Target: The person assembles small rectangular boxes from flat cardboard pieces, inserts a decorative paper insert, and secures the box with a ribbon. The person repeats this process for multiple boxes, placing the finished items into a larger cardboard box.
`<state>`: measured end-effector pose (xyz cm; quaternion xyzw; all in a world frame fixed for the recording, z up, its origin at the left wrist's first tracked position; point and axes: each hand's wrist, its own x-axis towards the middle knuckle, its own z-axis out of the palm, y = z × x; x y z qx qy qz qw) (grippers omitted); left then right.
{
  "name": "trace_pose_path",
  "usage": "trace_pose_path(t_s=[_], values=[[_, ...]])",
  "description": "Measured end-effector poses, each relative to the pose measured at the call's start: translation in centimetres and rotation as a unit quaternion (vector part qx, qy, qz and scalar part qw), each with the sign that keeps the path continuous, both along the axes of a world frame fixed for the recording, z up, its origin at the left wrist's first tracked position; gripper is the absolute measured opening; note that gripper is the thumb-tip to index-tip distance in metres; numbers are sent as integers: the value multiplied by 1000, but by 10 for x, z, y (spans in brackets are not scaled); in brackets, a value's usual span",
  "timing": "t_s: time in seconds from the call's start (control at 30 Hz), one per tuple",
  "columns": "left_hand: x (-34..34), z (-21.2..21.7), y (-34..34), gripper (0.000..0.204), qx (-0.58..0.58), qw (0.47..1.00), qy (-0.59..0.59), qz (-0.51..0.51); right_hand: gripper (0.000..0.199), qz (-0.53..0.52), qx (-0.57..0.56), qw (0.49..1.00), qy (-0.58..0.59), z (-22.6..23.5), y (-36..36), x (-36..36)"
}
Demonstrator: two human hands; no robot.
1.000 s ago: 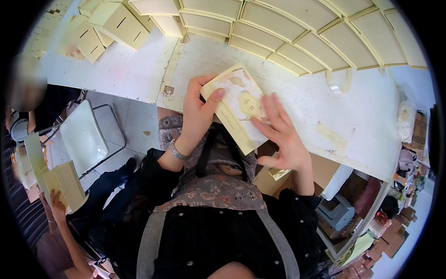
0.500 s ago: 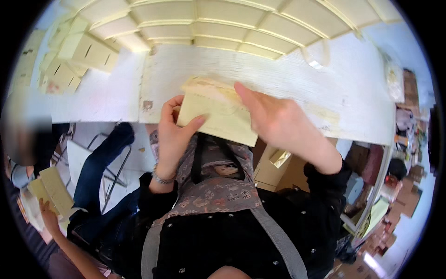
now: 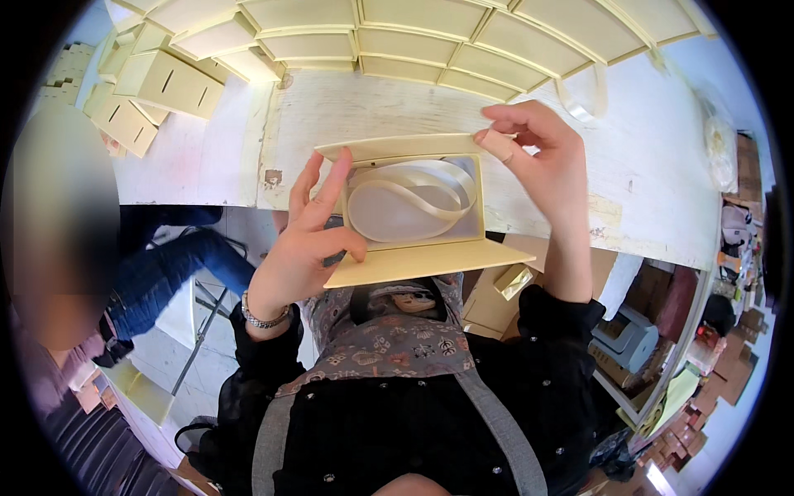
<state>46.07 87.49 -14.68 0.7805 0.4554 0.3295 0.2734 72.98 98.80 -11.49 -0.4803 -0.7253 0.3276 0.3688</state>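
A pale yellow box (image 3: 481, 198) with two long flaps stands open before me at the table's front edge. One flap stands up at the far side; the near flap (image 3: 430, 263) is folded out toward me. Inside lies a loop of cream ribbon (image 3: 405, 168) over a whitish bottom. My left hand (image 3: 310, 219) grips the box's left end, its fingers spread between the two flaps. At the far flap's right corner, my right hand (image 3: 538, 153) holds the edge between thumb and fingers.
Rows of pale yellow boxes (image 3: 413, 16) line the far side of the white table (image 3: 645, 190). More boxes (image 3: 169, 83) are stacked at the far left. A ribbon loop (image 3: 579, 107) hangs by the row. Someone in jeans (image 3: 186, 281) sits close on my left.
The box was closed and tilted in my hands; now both flaps are open and the ribbon inside shows. My right hand has moved right to the far flap's corner. The person at left has leaned nearer.
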Motion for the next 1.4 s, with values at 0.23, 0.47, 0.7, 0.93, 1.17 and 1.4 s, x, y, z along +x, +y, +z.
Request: trace_pose_path(t_s=[0.23,0.47,0.7,0.93,1.17,1.4], values=[[2,7,1,27,15,999,43,-15,18,313,-51,947,-55,-1,-25,3],[-3,7,-3,27,4,1000,12,-4,25,475,-24,863,-171,10,-2,-8],[19,0,-19,17,68,965,38,250,18,-358,426,732,393,22,-25,210],[75,-4,-51,49,173,930,198,256,13,-297,241,923,32,-13,-83,83],[81,12,-28,59,204,976,-3,-80,18,513,-77,830,206,-13,-67,18],[36,19,-17,31,-199,955,-135,-176,17,303,-39,931,200,-5,-76,97]])
